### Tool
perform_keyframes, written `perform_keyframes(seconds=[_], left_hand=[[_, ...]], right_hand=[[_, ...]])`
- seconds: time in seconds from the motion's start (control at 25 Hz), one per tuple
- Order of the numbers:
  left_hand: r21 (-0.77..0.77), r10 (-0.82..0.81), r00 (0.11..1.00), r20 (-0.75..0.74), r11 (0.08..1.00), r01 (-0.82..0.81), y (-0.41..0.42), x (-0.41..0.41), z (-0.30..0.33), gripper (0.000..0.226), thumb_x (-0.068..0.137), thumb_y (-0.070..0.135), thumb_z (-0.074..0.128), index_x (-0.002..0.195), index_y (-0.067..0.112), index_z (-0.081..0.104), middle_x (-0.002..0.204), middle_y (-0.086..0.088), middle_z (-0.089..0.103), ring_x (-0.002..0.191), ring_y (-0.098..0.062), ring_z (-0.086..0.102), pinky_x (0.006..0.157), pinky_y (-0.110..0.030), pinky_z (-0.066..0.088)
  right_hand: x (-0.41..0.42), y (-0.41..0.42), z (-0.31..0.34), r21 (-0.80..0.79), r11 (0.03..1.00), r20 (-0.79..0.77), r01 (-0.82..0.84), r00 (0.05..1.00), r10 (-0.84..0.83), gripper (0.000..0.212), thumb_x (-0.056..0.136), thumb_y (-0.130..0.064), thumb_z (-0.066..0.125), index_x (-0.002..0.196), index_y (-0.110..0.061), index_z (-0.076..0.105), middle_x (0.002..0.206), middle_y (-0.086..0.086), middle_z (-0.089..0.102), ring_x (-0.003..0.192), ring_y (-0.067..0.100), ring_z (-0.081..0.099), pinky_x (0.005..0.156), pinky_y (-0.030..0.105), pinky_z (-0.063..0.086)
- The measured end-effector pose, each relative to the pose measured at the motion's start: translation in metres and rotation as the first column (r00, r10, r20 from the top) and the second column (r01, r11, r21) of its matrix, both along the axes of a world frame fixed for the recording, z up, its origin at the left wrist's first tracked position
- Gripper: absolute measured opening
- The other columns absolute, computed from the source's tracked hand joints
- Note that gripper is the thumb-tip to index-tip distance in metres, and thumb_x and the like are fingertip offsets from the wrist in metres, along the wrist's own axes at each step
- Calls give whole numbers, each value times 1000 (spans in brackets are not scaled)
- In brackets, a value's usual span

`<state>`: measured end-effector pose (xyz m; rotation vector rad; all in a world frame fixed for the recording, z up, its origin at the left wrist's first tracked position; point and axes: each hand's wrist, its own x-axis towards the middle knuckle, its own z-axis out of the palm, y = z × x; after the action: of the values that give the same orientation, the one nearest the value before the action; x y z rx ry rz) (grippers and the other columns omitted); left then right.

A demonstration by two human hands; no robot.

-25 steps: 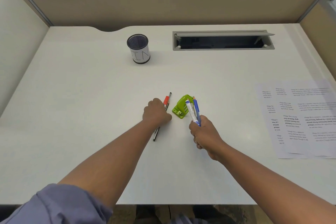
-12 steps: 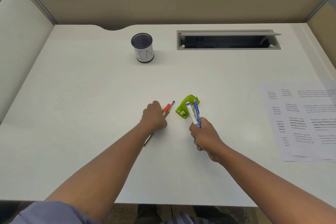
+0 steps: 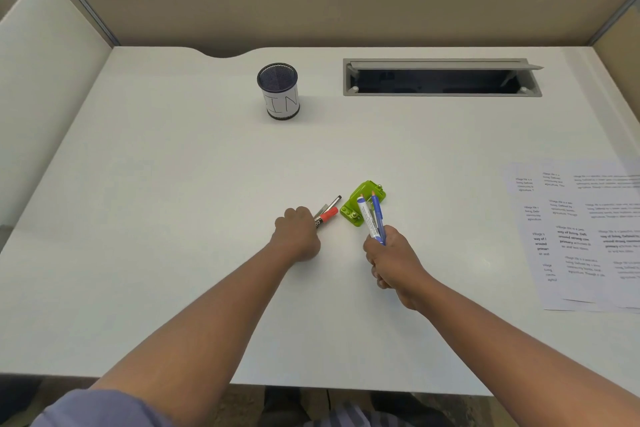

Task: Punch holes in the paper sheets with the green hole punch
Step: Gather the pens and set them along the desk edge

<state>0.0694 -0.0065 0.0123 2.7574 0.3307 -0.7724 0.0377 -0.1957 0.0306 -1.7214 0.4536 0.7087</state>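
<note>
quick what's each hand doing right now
Left hand: closed on a red-capped marker and thin black pen.
Right hand: closed on two blue-and-white plastic pens.

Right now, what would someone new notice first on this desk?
Probably the bright green plastic hole punch at the desk's centre, with the right hand just before it holding blue and white pens upright. Beside it, the left hand closes on a red-capped marker; printed paper sheets lie far right.
</note>
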Motion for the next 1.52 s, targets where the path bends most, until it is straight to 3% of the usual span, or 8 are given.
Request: perform_keyframes(seconds=[0.16, 0.4, 0.64, 0.8, 0.96, 1.16, 1.4, 1.52], left_hand=[[20, 31, 999, 36, 999, -32, -10, -12, 0, 34, 91, 8, 50, 124, 5, 41, 126, -12, 42, 113, -31, 46, 78, -36, 40], [7, 21, 981, 195, 1000, -23, -1, -25, -2, 31, 89, 1, 47, 118, 7, 40, 113, -11, 51, 90, -27, 46, 71, -36, 42], [70, -147, 972, 183, 988, 136, 4, -31, -3, 30, 89, 1, 46, 118, 6, 43, 117, -12, 50, 97, -29, 50, 71, -33, 41], [-200, 136, 987, 91, 973, -116, 7, -22, 6, 10, 95, 9, 46, 105, 10, 44, 103, -8, 52, 86, -26, 49, 69, -33, 38], [-741, 517, 846, -132, 515, -430, 1, -29, 26, 10, 97, 12, 56, 105, 18, 54, 97, -6, 68, 77, -17, 61, 63, -28, 47], [-905, 546, 768, -335, 39, -423, -18, -43, 46, 18, 98, 8, 60, 111, 19, 65, 89, 1, 77, 81, -18, 70, 73, -37, 58], [-858, 537, 676, -504, -219, -466, -31, -47, 54, 23, 106, 16, 47, 118, 22, 66, 102, -2, 79, 91, -19, 76, 77, -41, 60], [-833, 527, 649, -549, -291, -470, -33, -49, 55, 26, 107, 22, 46, 124, 23, 66, 113, -5, 76, 99, -20, 73, 81, -40, 59]], right_hand=[[-2, 1, 0, 5, 1000, -3, 2, 1000, -2, 11, 92, -19, 48, 102, -19, 52, 75, 5, 40, 50, 13, 28, 43, 23, 28], [-6, 3, 1, 21, 1000, -5, -8, 1000, 8, 3, 90, -17, 48, 93, -19, 48, 71, 4, 42, 49, 14, 32, 43, 24, 30], [-8, 6, 3, 20, 1000, -11, -11, 1000, 11, 4, 91, -18, 48, 94, -18, 49, 70, 4, 46, 48, 13, 36, 43, 24, 34], [-10, 8, 7, 29, 999, -1, -22, 1000, 22, 2, 91, -18, 48, 93, -18, 48, 71, 4, 48, 47, 13, 37, 44, 25, 35], [-11, 13, 15, 43, 999, 43, -19, 999, 17, 7, 94, -18, 52, 100, -19, 52, 80, 6, 54, 55, 15, 42, 48, 25, 42], [-14, 33, 31, 69, 997, 134, -20, 991, 10, 26, 100, -36, 55, 125, -30, 51, 99, 0, 61, 73, 14, 53, 58, 25, 48], [-20, 47, 40, 58, 995, 261, -78, 963, 60, 28, 104, -40, 49, 132, -39, 43, 112, -12, 62, 97, 4, 63, 58, 11, 51], [-22, 51, 37, -33, 992, 318, -119, 940, 123, 33, 106, -39, 44, 138, -33, 43, 123, 0, 54, 108, 15, 62, 81, 32, 59]])
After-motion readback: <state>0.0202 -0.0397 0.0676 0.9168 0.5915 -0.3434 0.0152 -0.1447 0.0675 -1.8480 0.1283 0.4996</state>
